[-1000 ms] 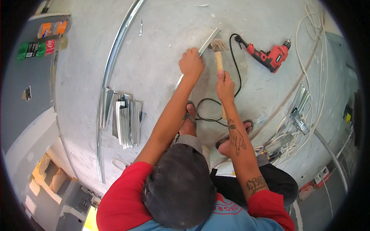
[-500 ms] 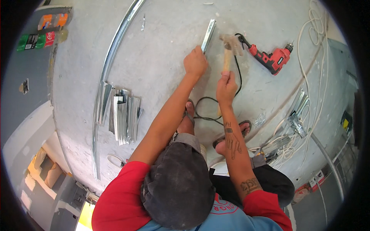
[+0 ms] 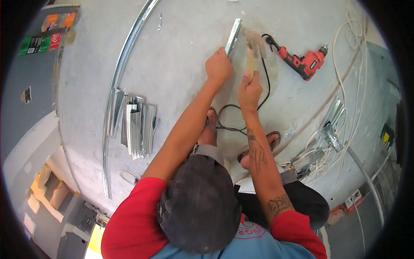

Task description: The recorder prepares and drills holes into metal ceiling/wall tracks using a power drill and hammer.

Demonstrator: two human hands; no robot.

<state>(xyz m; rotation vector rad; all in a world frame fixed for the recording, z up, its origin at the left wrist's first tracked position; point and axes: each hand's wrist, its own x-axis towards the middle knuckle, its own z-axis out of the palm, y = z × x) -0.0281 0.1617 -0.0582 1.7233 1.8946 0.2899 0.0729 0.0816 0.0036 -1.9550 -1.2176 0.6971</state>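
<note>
My left hand (image 3: 218,66) is closed round the near end of a short metal channel (image 3: 233,36), a shiny strip pointing away from me over the concrete floor. In my right hand (image 3: 250,91) is a hammer, gripped by its pale wooden handle (image 3: 251,64). The hammer head (image 3: 253,39) is smeared by motion and appears just right of the channel, apart from it. To the right of the hammer lies a red and black power drill (image 3: 306,64), its black cord (image 3: 268,82) looping back between my feet.
A pile of short metal channels (image 3: 134,125) lies left of my feet, beside a long curved metal track (image 3: 125,60). White cable (image 3: 340,69) runs along the right, near more metal pieces (image 3: 332,136). Plastic bottles (image 3: 41,45) are at the far left.
The hammer and my right hand have shifted slightly left and away from me, closer to the channel. My left hand keeps its hold with barely any movement.
</note>
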